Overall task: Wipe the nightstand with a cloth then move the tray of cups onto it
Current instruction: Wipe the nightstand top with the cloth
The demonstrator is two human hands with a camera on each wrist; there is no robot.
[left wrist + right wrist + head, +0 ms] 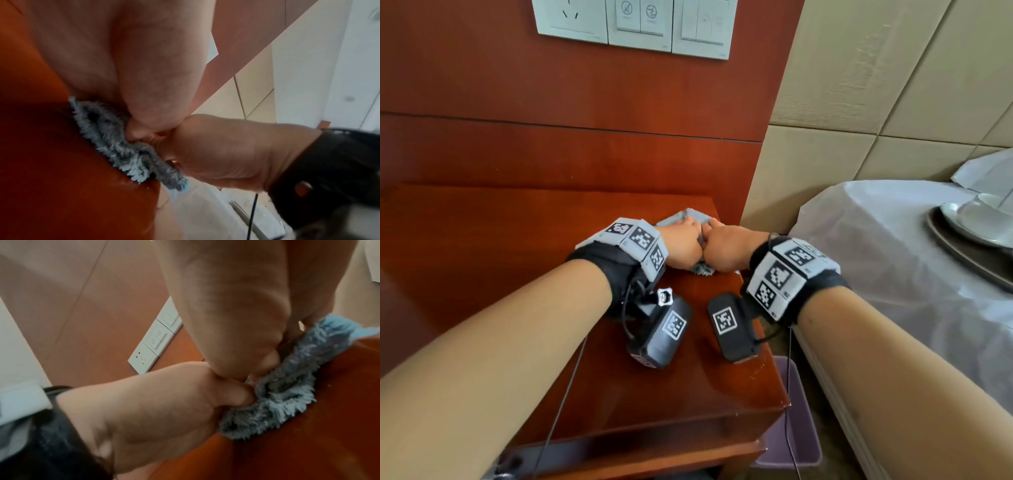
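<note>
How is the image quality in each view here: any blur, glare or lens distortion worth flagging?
Head view: sharp and evenly lit, wide-angle bending toward the edges, soft sheen on the nightstand. Left wrist view: the left hand fills the frame, soft and close; the cloth is fairly crisp, the background pale and washed out. Right wrist view: the right hand looms blurred, cloth fibres readable.

A row of 3 white wall plates (635, 25) is mounted on the red-brown wood wall panel (571, 113): 1 socket plate at the left and 2 switch plates to its right. Beige padded wall panels (893, 92) adjoin the wood panel on the right. Below them stands a bed (887, 260) covered by a translucent plastic sheet. A pale purple bin (799, 435) stands on the floor between the bed and the wood furniture.
</note>
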